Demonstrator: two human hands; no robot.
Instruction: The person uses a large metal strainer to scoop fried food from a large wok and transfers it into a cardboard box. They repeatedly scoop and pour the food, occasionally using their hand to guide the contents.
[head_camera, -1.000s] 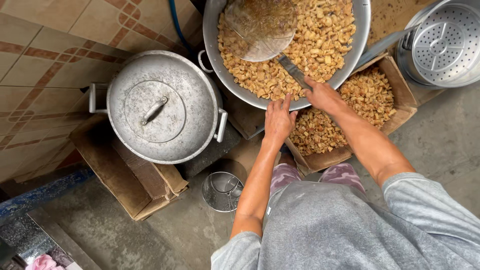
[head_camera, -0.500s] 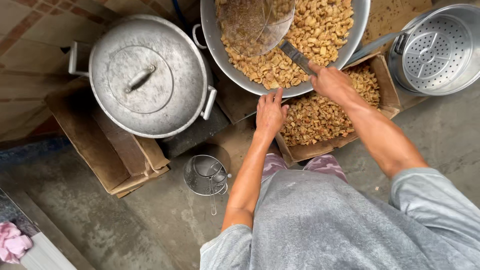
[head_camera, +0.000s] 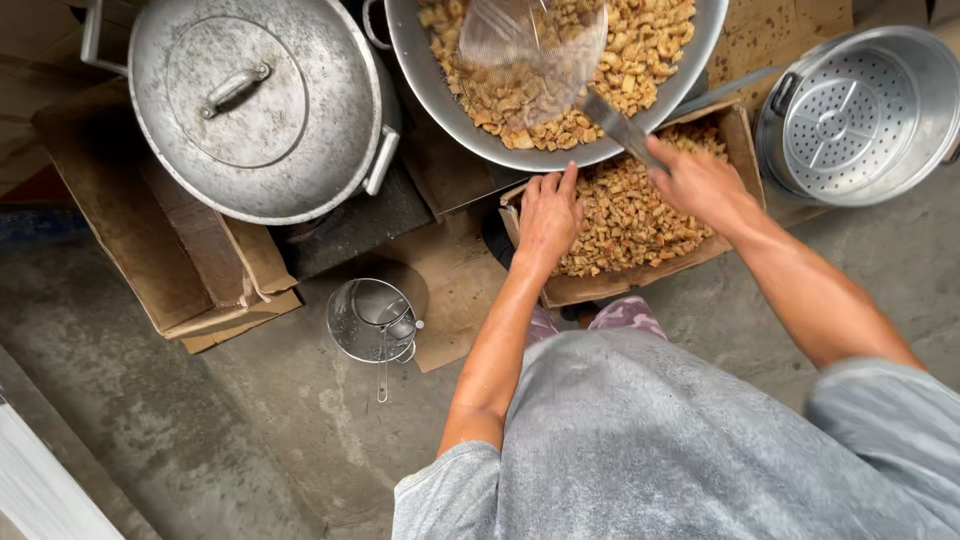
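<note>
The wire skimmer hung tilted over the big metal basin, its mesh bowl above the heap of golden fried pieces that filled the basin. Its flat handle ran down over the basin's near rim into the person's right hand, whose fingers were clamped around the handle's end. The left hand lay just beside, flat on the edge of a cardboard box, fingers straight and close together, holding nothing. That box sat directly under the basin's rim and held more of the same fried bits.

To the left stood a large aluminium pot with its lid on, resting on flattened cardboard. To the right, well apart, was a perforated steamer pot. On the concrete floor near the person's knees stood a small metal strainer. The person wore a grey shirt.
</note>
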